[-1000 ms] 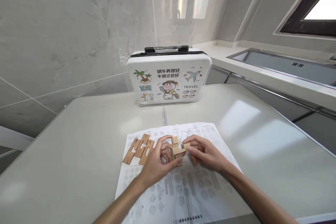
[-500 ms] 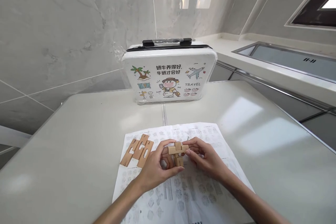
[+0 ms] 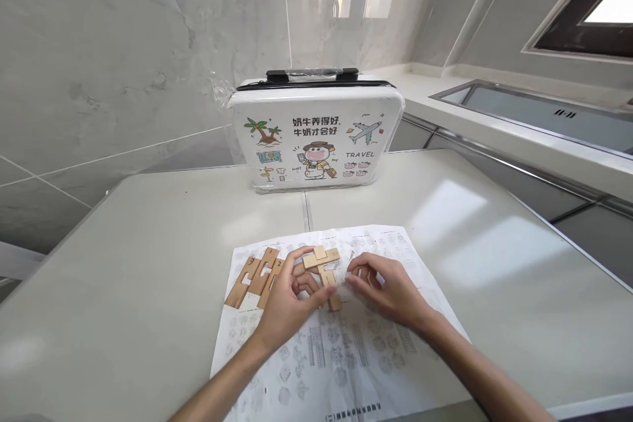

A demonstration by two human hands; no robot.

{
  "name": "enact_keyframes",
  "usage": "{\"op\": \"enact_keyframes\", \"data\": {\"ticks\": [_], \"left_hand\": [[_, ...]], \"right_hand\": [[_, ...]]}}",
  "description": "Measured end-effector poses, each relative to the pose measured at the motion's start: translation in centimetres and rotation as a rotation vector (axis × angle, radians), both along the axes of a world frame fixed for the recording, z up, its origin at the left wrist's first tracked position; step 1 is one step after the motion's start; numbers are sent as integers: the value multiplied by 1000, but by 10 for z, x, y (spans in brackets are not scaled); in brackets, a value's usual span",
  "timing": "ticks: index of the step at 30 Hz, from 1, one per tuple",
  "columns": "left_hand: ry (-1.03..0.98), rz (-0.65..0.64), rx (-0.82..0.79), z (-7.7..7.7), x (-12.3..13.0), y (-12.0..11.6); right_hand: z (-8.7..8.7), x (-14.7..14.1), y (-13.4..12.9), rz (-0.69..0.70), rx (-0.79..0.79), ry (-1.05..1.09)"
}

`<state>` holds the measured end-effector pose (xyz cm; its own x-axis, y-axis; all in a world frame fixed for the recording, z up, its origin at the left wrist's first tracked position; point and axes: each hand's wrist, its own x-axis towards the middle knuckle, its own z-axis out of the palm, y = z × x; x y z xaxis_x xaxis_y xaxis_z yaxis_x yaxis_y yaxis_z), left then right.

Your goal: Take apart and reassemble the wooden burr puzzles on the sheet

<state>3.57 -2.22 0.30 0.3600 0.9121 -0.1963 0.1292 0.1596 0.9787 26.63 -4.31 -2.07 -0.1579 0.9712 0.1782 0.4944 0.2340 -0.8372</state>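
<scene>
My left hand (image 3: pixel 291 300) grips a light wooden interlocking puzzle (image 3: pixel 321 260), several notched sticks fitted crosswise. Its thumb presses the near side while the other fingers curl behind. Just right of the puzzle, apart from it, is my right hand (image 3: pixel 383 280); its fingers are curled, thumb and forefinger tips close together, and no piece shows between them. On the left part of the printed sheet (image 3: pixel 395 343) lie flat wooden pieces marked 3 (image 3: pixel 243 283), 1 (image 3: pixel 264 270) and 2 (image 3: pixel 267 293), with cut-out slots. My left hand partly covers piece 2.
A white cartoon-printed case (image 3: pixel 316 138) in clear wrap, with a black handle (image 3: pixel 312 74), stands at the back of the pale table (image 3: pixel 148 277). Behind it is a grey tiled wall (image 3: pixel 123 46). A counter with a sink (image 3: pixel 544 109) runs along the right.
My right hand has come off the puzzle and moved slightly right. My left hand has tilted the puzzle, so its lower stick now points toward me. The camera view has shifted slightly.
</scene>
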Motion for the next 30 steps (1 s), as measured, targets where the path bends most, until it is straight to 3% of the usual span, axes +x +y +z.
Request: {"op": "enact_keyframes", "data": {"ticks": [5,10,18,30], "left_hand": [[-31,108,37,5,6,-1],[-5,102,55,4,7,-1],[11,62,78,-4,4,-2],[191,13,243,-7,1,-9]], "right_hand": [[-1,-7,-7,181,185,-287],[-8,-21,-10,158,298,-461],[-2,-11,-6,112,245,-357],[-2,-6,-8,40,346,-273]]}}
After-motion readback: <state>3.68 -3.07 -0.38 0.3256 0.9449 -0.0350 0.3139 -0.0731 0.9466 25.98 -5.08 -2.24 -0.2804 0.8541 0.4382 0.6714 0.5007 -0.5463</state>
